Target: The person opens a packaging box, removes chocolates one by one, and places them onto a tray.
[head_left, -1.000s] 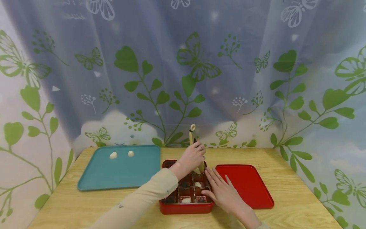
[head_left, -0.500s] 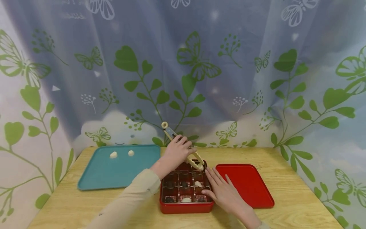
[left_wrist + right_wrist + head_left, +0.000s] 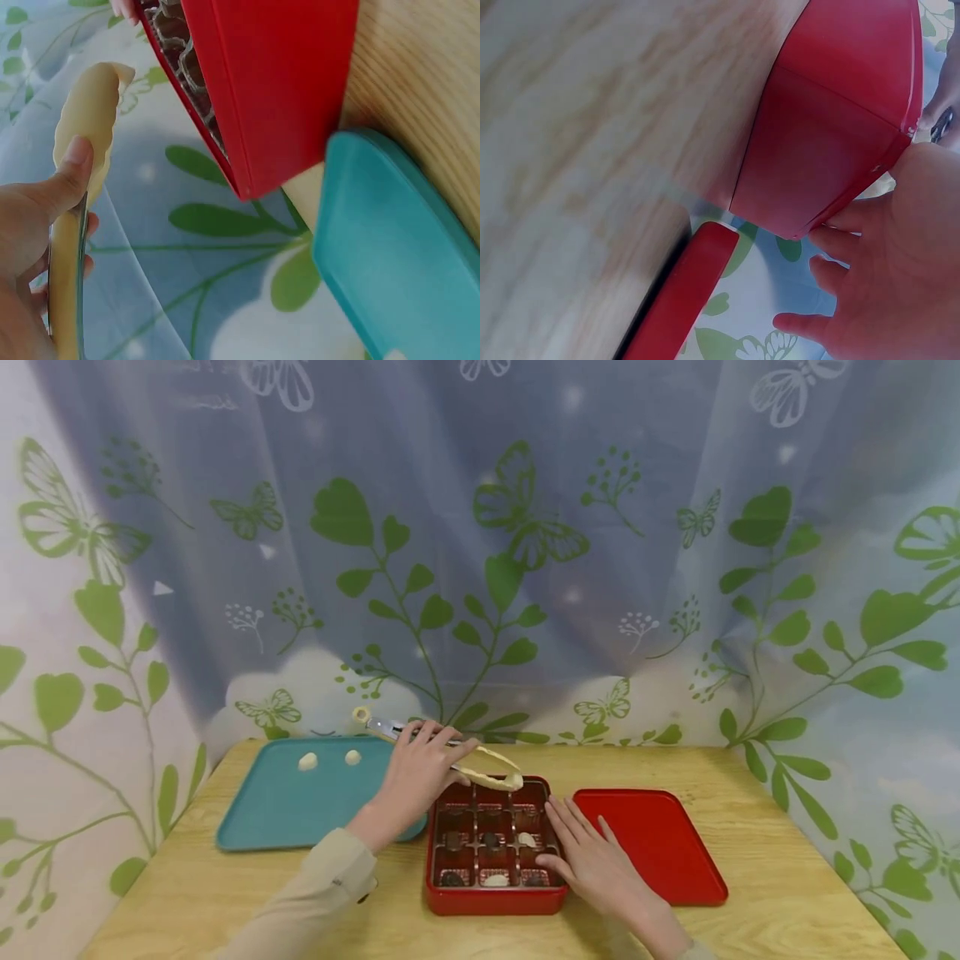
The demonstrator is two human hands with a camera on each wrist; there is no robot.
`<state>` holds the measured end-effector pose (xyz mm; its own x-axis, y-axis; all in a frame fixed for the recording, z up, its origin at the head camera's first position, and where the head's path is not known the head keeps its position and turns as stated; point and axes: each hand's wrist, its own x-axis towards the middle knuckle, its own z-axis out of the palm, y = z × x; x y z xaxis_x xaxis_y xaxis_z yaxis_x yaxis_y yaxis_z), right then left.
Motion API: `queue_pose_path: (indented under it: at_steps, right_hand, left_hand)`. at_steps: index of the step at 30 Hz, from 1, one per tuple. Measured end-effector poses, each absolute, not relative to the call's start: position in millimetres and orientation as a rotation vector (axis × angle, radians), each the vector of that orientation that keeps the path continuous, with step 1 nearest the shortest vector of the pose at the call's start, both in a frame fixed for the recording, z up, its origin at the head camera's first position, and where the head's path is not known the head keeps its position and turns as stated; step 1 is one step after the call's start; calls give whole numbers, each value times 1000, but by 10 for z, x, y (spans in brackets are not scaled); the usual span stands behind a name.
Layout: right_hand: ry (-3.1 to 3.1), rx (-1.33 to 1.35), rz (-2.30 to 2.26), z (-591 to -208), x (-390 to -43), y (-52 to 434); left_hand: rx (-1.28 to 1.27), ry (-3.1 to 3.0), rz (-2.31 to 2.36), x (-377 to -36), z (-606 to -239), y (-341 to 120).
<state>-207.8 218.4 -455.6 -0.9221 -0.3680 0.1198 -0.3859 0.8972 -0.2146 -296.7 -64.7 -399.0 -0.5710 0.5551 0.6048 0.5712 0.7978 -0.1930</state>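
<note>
Left hand point(image 3: 420, 768) clamped round cream tongs point(image 3: 480, 768), long axis near level, tips over the far edge of the red compartment box point(image 3: 495, 897), loop end toward the teal tray point(image 3: 300, 818). Tong tips pressed together, contents impossible to tell. Right hand point(image 3: 592, 864) flat, fingers relaxed, against the box's right rim.

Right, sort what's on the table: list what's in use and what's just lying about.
In use:
- tongs, gripped by the left hand
- red compartment box, steadied by the right hand
- pieces in the box

Lying about:
- teal tray with two pale pieces
- red tray
</note>
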Motion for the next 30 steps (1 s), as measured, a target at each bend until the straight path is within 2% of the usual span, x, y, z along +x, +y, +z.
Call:
queue_pose_path:
  at_steps: [18, 27, 30]
  right_hand:
    - [-3012, 599, 376, -4561, -2097, 2193]
    - [-3007, 587, 358, -4559, -2105, 2194]
    - [-3010, 584, 368, -4556, -2094, 2186]
  left_hand:
    - [-514, -2438, -16, -3098, -4072, -1678]
    - [-458, -2443, 12, -3330, -4254, -1866]
    - [-517, -2484, -7, -3424, -4308, -1928]
